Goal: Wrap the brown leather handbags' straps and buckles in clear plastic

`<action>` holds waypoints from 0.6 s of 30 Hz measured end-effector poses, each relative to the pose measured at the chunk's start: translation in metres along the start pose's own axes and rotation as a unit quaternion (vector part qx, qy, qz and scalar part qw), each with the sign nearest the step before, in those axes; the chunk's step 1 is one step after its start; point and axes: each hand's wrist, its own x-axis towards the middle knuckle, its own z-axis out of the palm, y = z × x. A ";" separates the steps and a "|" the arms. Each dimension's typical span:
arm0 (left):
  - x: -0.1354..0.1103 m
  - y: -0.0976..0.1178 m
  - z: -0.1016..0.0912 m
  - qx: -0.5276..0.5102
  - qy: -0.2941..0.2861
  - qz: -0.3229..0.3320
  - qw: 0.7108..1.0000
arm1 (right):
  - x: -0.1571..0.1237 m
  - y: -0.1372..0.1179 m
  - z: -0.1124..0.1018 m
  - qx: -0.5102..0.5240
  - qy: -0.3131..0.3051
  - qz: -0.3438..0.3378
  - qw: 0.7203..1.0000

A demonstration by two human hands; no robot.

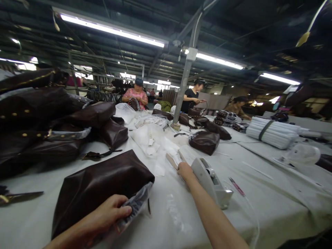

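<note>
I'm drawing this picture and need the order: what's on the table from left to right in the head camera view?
Dark pointed blade, brown bag held by the left hand, right hand, grey tape dispenser, red-handled tool, white fan-like thing.

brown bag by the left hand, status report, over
Left hand pinching plastic at edge of brown bag. Bag lying on table. Right hand, grip unclear. Tape dispenser close beside it.

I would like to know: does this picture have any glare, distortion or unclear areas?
Head view: the longest ceiling light is blown out white; head view: the nearest dark bag shows soft sheen; head view: edges seem stretched, faraway detail is indistinct.
</note>
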 end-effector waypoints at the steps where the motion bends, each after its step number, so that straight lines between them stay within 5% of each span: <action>1: 0.000 0.001 0.000 -0.004 -0.001 -0.001 1.000 | 0.002 0.003 -0.002 -0.002 -0.011 -0.004 1.000; 5: 0.003 -0.005 -0.001 -0.021 -0.008 0.001 1.000 | 0.006 0.006 -0.013 -0.002 -0.028 -0.022 0.999; 10: 0.002 -0.008 -0.004 -0.059 -0.006 -0.018 0.998 | -0.013 -0.011 -0.036 -0.008 0.054 -0.009 0.998; 14: -0.008 0.006 -0.015 -0.043 0.009 -0.042 0.998 | -0.076 -0.020 -0.031 0.002 0.117 -0.081 0.990; 18: -0.018 0.022 -0.030 -0.048 0.023 -0.045 0.998 | -0.169 -0.013 0.014 0.013 0.197 -0.250 0.948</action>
